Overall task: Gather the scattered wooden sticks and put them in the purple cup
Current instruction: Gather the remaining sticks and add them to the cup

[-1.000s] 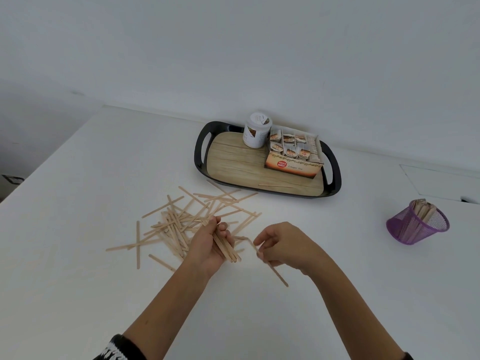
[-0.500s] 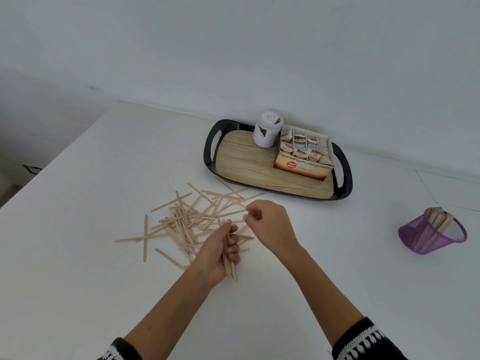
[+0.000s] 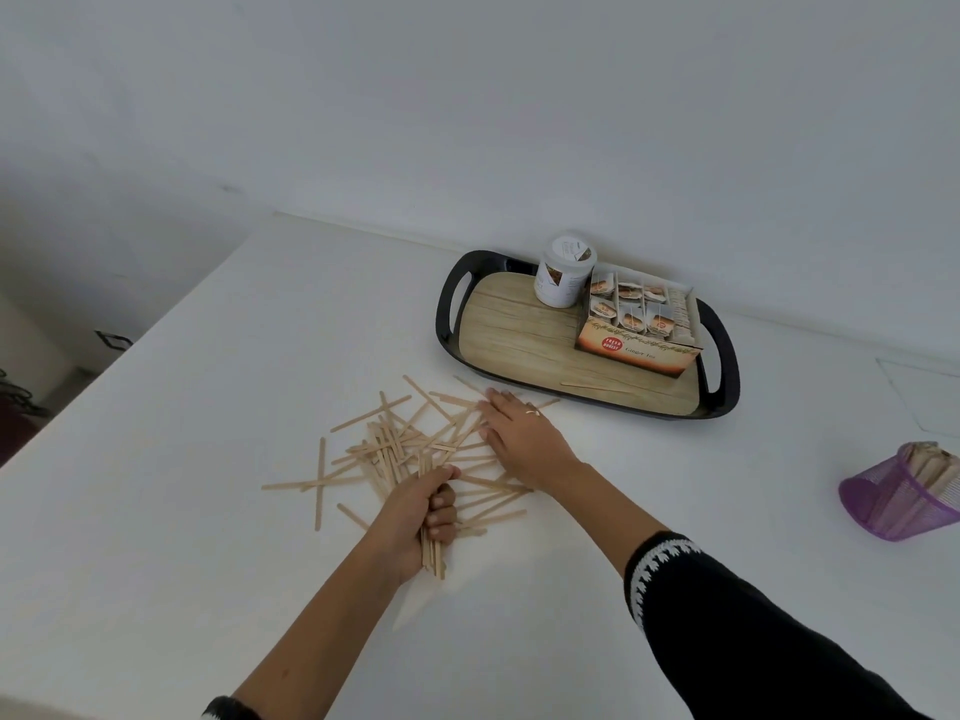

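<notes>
Several thin wooden sticks (image 3: 384, 444) lie scattered in a loose pile on the white table. My left hand (image 3: 421, 522) is closed around a bundle of sticks (image 3: 434, 556), whose ends poke out below the fist. My right hand (image 3: 519, 433) lies flat, palm down, on the far right part of the pile, fingers spread toward the tray. The purple mesh cup (image 3: 898, 498) stands at the right edge, tilted in this view, with sticks inside it. One stick (image 3: 592, 386) lies on the tray.
A black tray (image 3: 449, 309) with a wood-look floor sits behind the pile, carrying a white jar (image 3: 563, 272) and an open box of tea bags (image 3: 639, 324). The table's left edge (image 3: 156, 330) drops off to the floor.
My right hand has reached further forward and flattened onto the far sticks near the tray. My left hand stays closed on its bundle. The view has shifted left, moving the cup to the right edge.
</notes>
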The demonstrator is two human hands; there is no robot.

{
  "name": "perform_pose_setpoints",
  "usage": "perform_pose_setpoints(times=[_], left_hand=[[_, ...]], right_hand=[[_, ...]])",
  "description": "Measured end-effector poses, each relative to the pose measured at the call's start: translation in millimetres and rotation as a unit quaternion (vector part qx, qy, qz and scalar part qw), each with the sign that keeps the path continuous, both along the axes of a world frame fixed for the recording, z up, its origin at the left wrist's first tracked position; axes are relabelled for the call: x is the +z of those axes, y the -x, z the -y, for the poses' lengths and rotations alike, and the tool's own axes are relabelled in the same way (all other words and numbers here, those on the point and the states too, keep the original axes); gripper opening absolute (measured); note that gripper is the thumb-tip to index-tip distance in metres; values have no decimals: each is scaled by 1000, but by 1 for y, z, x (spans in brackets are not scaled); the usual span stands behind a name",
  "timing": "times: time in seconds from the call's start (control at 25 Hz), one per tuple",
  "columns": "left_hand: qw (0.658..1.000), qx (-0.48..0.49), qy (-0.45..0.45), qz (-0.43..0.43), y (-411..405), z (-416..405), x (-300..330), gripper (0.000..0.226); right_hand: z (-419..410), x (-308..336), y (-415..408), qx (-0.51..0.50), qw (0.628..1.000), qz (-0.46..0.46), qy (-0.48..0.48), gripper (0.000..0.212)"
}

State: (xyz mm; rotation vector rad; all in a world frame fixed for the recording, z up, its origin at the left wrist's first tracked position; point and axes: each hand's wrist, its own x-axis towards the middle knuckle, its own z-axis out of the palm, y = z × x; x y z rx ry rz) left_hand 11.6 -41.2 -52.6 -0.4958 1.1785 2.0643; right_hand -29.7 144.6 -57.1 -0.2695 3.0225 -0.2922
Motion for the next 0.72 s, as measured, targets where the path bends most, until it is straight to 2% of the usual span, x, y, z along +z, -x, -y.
perform_pose_setpoints(times=[0.28, 0.36, 0.44, 0.52, 0.64, 0.72], left_hand=[[1000, 3, 16, -14, -2, -1, -2, 12], [1000, 3, 21, -17, -2, -2, -3, 13], [1000, 1, 26, -17, -2, -3, -2, 12], [999, 1, 29, -18, -2, -3, -3, 12], [999, 0, 32, -23, -2, -4, -3, 11], [999, 0, 33, -27, -3, -4, -3, 11]], right_hand=[[-23, 6, -62, -37, 997, -69, 28, 30], [-26, 11, -73, -53, 993, -64, 79, 29], [-36, 17, -78, -103, 979, -94, 151, 28], [-53, 21, -81, -167, 968, -113, 149, 30], [-76, 16, -87, -205, 976, 8, 76, 40], [-76, 10, -93, -203, 975, 47, 77, 41]])
